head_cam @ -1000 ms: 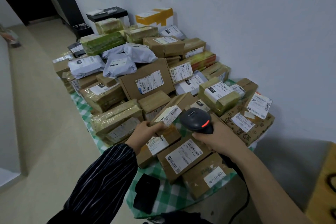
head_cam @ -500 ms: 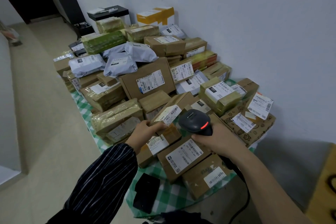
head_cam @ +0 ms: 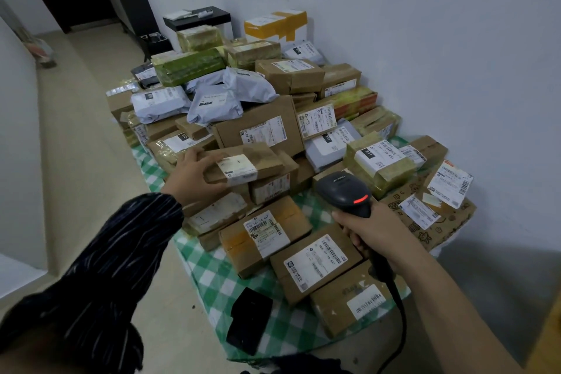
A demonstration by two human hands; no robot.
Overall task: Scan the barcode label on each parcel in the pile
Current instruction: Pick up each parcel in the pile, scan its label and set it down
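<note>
A pile of taped cardboard parcels (head_cam: 267, 130) and grey mailer bags covers a table with a green checked cloth (head_cam: 218, 279). My left hand (head_cam: 191, 179) grips the near end of a long flat brown parcel (head_cam: 243, 165) with a white barcode label, held lifted over the pile's left front. To the right, my right hand (head_cam: 367, 231) grips the handle of a black barcode scanner (head_cam: 344, 193) with a red light lit. The scanner head points toward the pile. Below it lie labelled boxes (head_cam: 315, 264).
A white wall runs along the right side of the table. A black flat object (head_cam: 249, 319) lies on the cloth at the near edge. The scanner cable hangs down at the right. Dark furniture (head_cam: 197, 17) stands behind the pile; bare floor lies to the left.
My left hand has lifted the long flat parcel up and to the left, off the lower boxes. My right hand with the scanner has drawn back to the right.
</note>
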